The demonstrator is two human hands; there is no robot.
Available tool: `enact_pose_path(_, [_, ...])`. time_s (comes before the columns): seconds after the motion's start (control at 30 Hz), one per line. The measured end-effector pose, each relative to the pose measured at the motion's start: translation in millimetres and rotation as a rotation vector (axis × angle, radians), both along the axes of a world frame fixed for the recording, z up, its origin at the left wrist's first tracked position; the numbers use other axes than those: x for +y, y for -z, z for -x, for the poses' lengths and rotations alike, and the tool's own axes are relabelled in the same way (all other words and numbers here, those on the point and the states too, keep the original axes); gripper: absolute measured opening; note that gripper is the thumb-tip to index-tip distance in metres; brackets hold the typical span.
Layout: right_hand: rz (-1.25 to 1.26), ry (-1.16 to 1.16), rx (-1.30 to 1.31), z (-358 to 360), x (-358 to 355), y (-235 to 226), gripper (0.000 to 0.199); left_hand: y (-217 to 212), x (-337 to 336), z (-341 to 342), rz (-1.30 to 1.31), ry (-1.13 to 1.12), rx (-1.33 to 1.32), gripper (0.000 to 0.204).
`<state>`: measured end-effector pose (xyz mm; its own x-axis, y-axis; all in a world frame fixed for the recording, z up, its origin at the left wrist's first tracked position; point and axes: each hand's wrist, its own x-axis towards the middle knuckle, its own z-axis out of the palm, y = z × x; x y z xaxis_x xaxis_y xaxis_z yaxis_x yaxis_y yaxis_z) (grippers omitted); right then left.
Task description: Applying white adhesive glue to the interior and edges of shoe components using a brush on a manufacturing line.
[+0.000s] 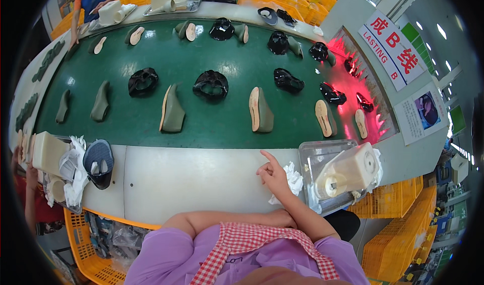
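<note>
My right hand [272, 176] is raised over the pale worktop [191, 179], its index finger stretched out and the others loosely curled, holding nothing. Beside it lies a crumpled white cloth [293, 178]. My left forearm crosses in front of me, and my left hand [283, 218] rests at my right elbow with its fingers hidden. Beyond the worktop, green shoe lasts with tan insoles, one a wedge last [261, 109], stand on the green conveyor belt [222, 134]. Glossy black shoe uppers [210, 85] sit among them.
To the right, a metal tray [305, 159] holds a cream plastic container [353, 169]. At left are another container [49, 154], white cloths and a dark shoe [99, 161]. An orange crate [83, 249] stands below. Red light falls on the belt's right end. Co-workers stand across and at left.
</note>
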<state>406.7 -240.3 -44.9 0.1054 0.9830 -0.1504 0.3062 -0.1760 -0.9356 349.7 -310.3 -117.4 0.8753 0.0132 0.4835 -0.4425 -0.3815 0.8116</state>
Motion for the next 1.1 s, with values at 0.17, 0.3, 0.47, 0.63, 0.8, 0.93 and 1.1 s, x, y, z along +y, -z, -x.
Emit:
enact_pose_path(0.17, [0.009,0.150,0.235,-34,45,-41,0.067,-15,7,7,0.092,0.003,0.062,0.015])
enact_pose_path(0.3, [-0.005,0.358,0.024,-104,132,-75,0.070,-9,6,4,0.044,0.011,0.078,0.016])
enact_pose_path(0.47, [0.299,0.485,-0.325,-222,216,-65,0.076,2,5,-2,0.049,0.046,0.046,0.020])
enact_pose_path(0.63, [0.337,0.497,-0.458,-227,240,-66,0.081,18,-1,-4,0.054,0.003,0.048,0.023])
enact_pose_path(0.8, [0.305,0.483,-0.504,-235,250,-64,0.080,12,-1,-4,0.065,0.022,0.030,0.024])
enact_pose_path(0.93, [0.315,0.488,-0.488,-240,251,-69,0.074,8,1,-1,0.091,-0.008,0.024,0.024])
enact_pose_path(1.1, [0.278,0.491,-0.599,-252,246,-66,0.072,6,0,-2,0.064,0.004,0.001,0.022])
